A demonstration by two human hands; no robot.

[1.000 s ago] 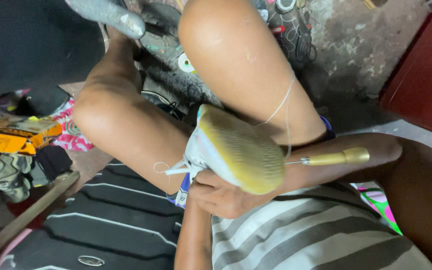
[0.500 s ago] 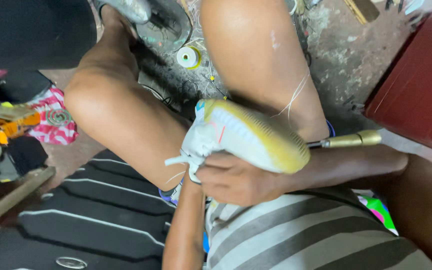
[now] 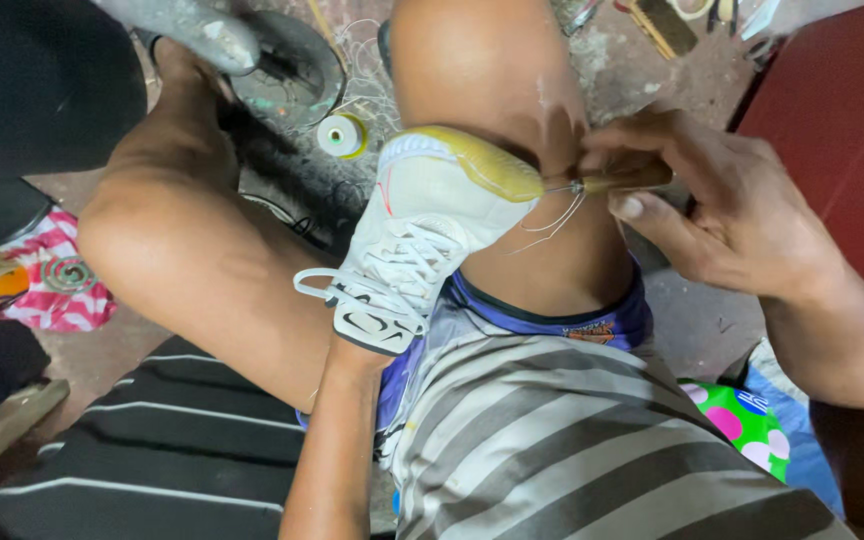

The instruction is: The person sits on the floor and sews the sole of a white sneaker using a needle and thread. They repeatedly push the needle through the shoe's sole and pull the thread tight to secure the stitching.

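The right hand (image 3: 722, 215) was closed around the wooden handle of a stitching awl (image 3: 617, 182), thumb and fingers pinching it, with the metal tip set against the yellowish sole edge at the right of the white sneaker (image 3: 422, 235). The left hand was hidden inside or behind the sneaker, only its forearm (image 3: 337, 450) showing, so its grip could not be told. The sneaker sat wedged between the two bare knees, laces facing near, sole turned far and up. Loose white thread (image 3: 552, 222) hung from the awl tip against the right leg. A spool of thread (image 3: 340, 135) lay on the floor at the far left. Judged risk: the awl point worked just beside bare skin, so a slip off the rubber edge could jab the leg; the slack thread could also snag or tangle.
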